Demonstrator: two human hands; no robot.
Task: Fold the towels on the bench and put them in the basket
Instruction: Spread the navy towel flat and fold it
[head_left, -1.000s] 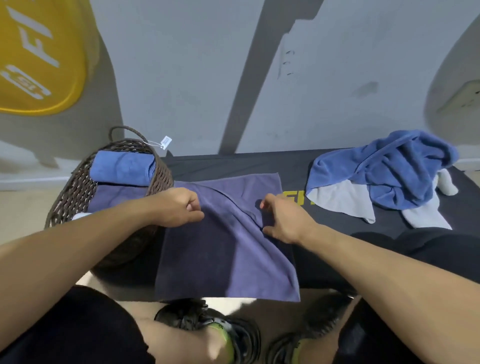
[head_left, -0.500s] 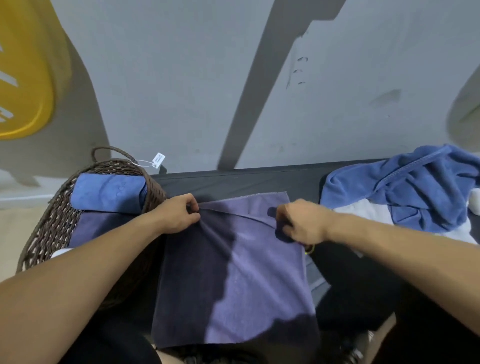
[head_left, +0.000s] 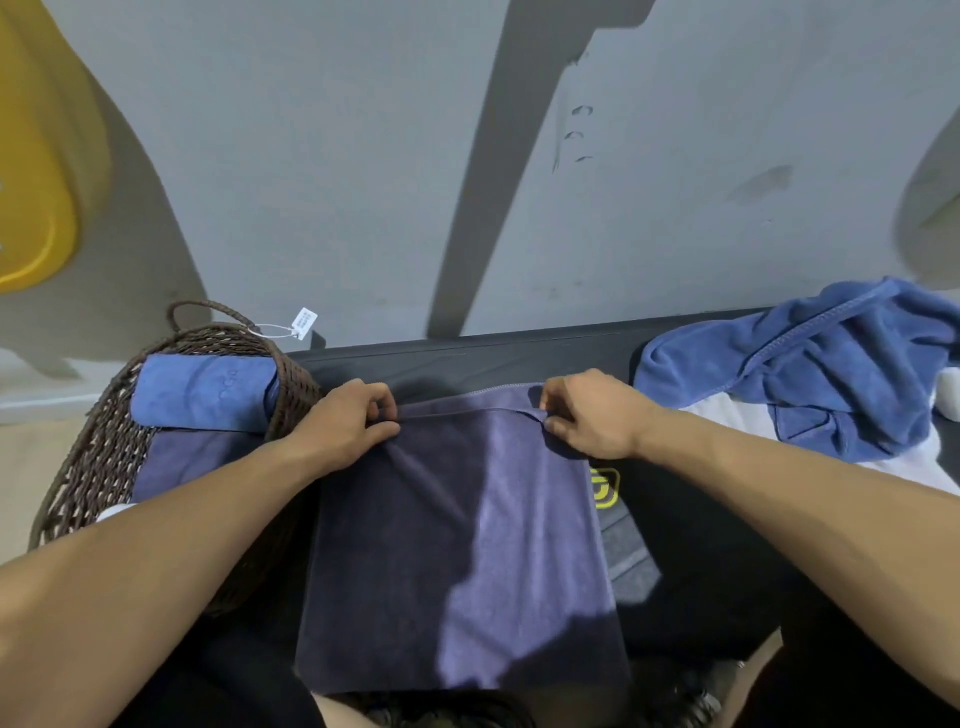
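A purple towel (head_left: 457, 545) lies flat on the black bench (head_left: 467, 358), its near part hanging over the front edge toward the person. Its far edge is doubled over, so that a narrow strip of a lower layer shows beyond the fold line. The left hand (head_left: 343, 426) pinches the far left corner of that fold, thumb below and curled fingers above, with cloth bunched between them. The right hand (head_left: 592, 415) pinches the far right corner in the same way, knuckles up, fingers curled down onto the hem. Both forearms reach in from the near corners of the view, and the towel is stretched between the two hands.

Just left of the towel, touching the bench end, stands a dark wicker basket (head_left: 83, 467) with a loop handle and a small white tag (head_left: 304, 322) on a string. Inside it a folded blue towel (head_left: 202, 397) lies across the far side, and a folded purple one (head_left: 182, 462) lies nearer under it. A bit of white shows at the near rim, too small to tell what it is.

At the right end of the bench a crumpled blue towel (head_left: 831, 374) is heaped on top of a white towel (head_left: 727, 421), well apart from the hands. A yellow-green logo (head_left: 605, 486) is printed on the bench just beside the right edge of the purple towel. Behind the bench rises a grey wall (head_left: 337, 156), with a yellow shape (head_left: 31, 208) at the far left.
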